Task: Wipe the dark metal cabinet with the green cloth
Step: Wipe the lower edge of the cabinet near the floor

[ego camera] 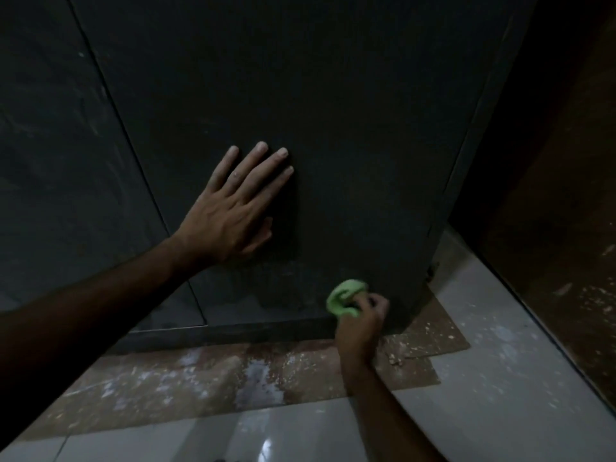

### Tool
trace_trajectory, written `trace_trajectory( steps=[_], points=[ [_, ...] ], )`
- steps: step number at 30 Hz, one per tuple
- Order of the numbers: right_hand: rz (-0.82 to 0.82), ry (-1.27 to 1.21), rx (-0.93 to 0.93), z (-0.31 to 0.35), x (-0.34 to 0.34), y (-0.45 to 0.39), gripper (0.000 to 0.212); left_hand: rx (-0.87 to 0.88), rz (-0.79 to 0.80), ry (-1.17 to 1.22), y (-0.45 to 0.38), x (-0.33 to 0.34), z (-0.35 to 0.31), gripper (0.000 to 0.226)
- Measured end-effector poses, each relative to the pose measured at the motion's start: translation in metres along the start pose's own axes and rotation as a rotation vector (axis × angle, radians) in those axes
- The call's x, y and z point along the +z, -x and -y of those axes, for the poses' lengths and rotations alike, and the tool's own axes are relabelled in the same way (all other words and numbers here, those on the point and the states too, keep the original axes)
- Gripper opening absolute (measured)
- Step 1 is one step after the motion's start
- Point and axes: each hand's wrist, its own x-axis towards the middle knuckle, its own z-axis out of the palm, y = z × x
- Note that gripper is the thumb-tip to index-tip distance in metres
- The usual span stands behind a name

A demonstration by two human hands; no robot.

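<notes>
Wiping zone: the right hand is working the green cloth against the lowest strip of the dark metal cabinet, near its right-hand bottom corner, just above the base.
Cloth grip: the right hand's fingers are curling round the cloth and bunching it into a small wad, probably so that pressure is landing on one patch rather than spreading thin.
Bracing hand: the left hand is lying flat on the cabinet front, higher up and to the left, fingers straight and slightly fanned, holding nothing; it seems to be steadying the person's lean while the other arm is reaching low.
Hand spacing: the two hands are working well apart, one mid-panel, one at the foot.
Surface condition: the lower band of the cabinet is showing paler, blotchy marks around the cloth, which is likely why the wiping is concentrating there.
Underfoot: the cabinet is standing on a stained brown sheet spread over the pale tiled floor, apparently shielding the tiles.
Progress judgement: smudges are showing on the left panel, so more wiping is probably waiting.
</notes>
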Motion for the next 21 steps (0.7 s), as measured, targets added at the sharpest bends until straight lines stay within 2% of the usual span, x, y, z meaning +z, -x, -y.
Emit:
trace_trajectory(
  steps=[2, 4, 6, 7, 9, 10, 11, 13, 14, 16, 17, 19, 20, 21],
  points=[
    [-0.224, -0.173, 0.134, 0.022, -0.006, -0.022, 0.034, 0.004, -0.002, 0.027, 0.002, -0.004, 0.002, 0.071],
    [-0.318, -0.257, 0.032, 0.057, -0.002, -0.025, 0.035, -0.006, -0.010, 0.039, 0.006, -0.006, 0.005, 0.070],
    [-0.179, -0.299, -0.109, 0.071, 0.010, -0.013, 0.032, -0.021, -0.018, 0.038, 0.010, -0.006, 0.008, 0.068],
    [-0.057, -0.227, -0.198, 0.065, 0.019, 0.001, 0.034, -0.024, -0.017, 0.032, 0.013, -0.007, 0.010, 0.068],
    [0.147, -0.116, -0.208, 0.032, 0.030, 0.023, 0.039, -0.020, -0.004, 0.017, 0.017, -0.008, 0.014, 0.068],
    [0.140, -0.055, -0.189, 0.018, 0.027, 0.025, 0.043, -0.016, 0.006, 0.012, 0.020, -0.008, 0.015, 0.069],
    [0.022, 0.038, -0.181, 0.002, 0.019, 0.018, 0.045, -0.011, 0.015, 0.011, 0.023, -0.007, 0.015, 0.068],
    [-0.086, 0.052, 0.066, -0.006, -0.001, -0.008, 0.045, 0.003, 0.027, 0.017, 0.031, -0.007, 0.017, 0.068],
    [-0.135, 0.021, 0.116, -0.002, -0.009, -0.021, 0.041, 0.003, 0.032, 0.017, 0.034, -0.007, 0.019, 0.067],
    [-0.166, -0.017, 0.028, 0.017, -0.009, -0.027, 0.028, -0.006, 0.041, 0.010, 0.040, -0.006, 0.024, 0.068],
    [-0.099, -0.003, -0.077, 0.027, 0.001, -0.021, 0.033, -0.012, 0.041, 0.005, 0.040, -0.006, 0.026, 0.069],
    [0.137, -0.067, -0.231, 0.030, 0.023, 0.011, 0.039, -0.023, 0.035, -0.009, 0.041, -0.004, 0.026, 0.069],
    [0.256, -0.062, -0.270, 0.023, 0.026, 0.026, 0.038, -0.023, 0.033, -0.020, 0.040, -0.004, 0.025, 0.070],
    [0.306, -0.033, -0.257, 0.013, 0.024, 0.032, 0.038, -0.018, 0.037, -0.034, 0.040, -0.003, 0.025, 0.072]
  ],
)
